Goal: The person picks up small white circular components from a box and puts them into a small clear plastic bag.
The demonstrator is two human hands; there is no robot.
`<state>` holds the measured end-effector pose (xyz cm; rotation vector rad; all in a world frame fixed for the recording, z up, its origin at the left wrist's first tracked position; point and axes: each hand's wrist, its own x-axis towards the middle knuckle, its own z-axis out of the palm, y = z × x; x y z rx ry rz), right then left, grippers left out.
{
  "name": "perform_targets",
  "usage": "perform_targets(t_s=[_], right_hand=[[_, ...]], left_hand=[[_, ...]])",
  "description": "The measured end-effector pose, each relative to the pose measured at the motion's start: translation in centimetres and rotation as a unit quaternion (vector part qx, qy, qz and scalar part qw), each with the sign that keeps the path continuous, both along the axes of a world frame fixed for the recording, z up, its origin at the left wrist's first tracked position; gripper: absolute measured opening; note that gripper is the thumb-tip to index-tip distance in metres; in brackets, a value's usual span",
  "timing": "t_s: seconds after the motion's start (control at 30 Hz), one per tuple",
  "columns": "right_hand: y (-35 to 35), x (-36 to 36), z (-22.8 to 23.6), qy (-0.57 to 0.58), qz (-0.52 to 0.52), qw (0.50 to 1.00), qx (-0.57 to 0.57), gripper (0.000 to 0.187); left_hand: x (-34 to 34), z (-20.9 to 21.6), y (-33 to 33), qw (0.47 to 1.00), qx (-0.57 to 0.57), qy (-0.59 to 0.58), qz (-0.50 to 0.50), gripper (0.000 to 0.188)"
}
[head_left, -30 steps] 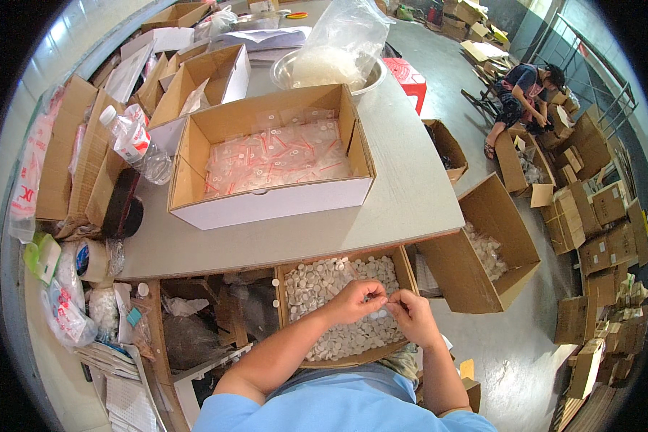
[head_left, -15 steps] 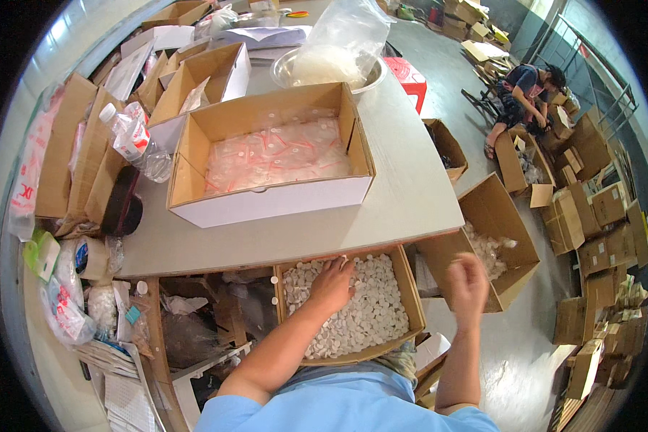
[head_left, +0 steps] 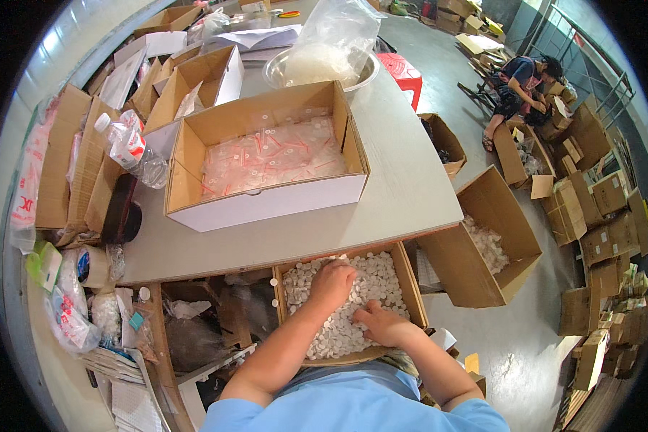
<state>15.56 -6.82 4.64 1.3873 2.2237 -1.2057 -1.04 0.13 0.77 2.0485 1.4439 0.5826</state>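
Note:
A shallow cardboard tray full of small white round discs sits in front of my body, against the table edge. Toward its far side, my left hand is closed, with curled fingers and hidden fingertips; I cannot make out what it holds. My right hand rests on the discs nearer the right side, fingers apart and fingertips touching them. On the table beyond stands a white-sided cardboard box, holding clear plastic bags with red strips and white discs.
An open carton with whitish pieces stands right of the tray. On the table are a metal bowl with a clear bag, a plastic bottle and more boxes. A person sits among cartons at the far right.
My right hand has come from above the carton on the right, down and left onto the discs. My left hand stays over the tray, its fingers now more curled.

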Motion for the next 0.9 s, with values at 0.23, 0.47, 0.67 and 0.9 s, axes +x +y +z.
perform_targets(t_s=[0.23,0.47,0.67,0.9], right_hand=[[0.1,2.1,-1.7,0.201,-0.28,0.936,-0.067,0.029],[1.2,2.9,1.8,0.411,-0.466,0.711,-0.329,0.048],[1.5,3.8,1.1,0.465,-0.433,0.667,-0.389,0.046],[1.3,3.9,1.1,0.474,-0.405,0.682,-0.383,0.047]], left_hand=[[0.0,0.8,0.1,0.977,-0.11,-0.156,0.093,0.008],[-0.1,0.3,0.3,0.978,-0.092,-0.157,0.1,0.011],[0.4,-0.1,0.3,0.973,-0.097,-0.197,0.072,0.014],[0.6,-0.2,0.3,0.98,-0.029,-0.186,0.064,0.014]])
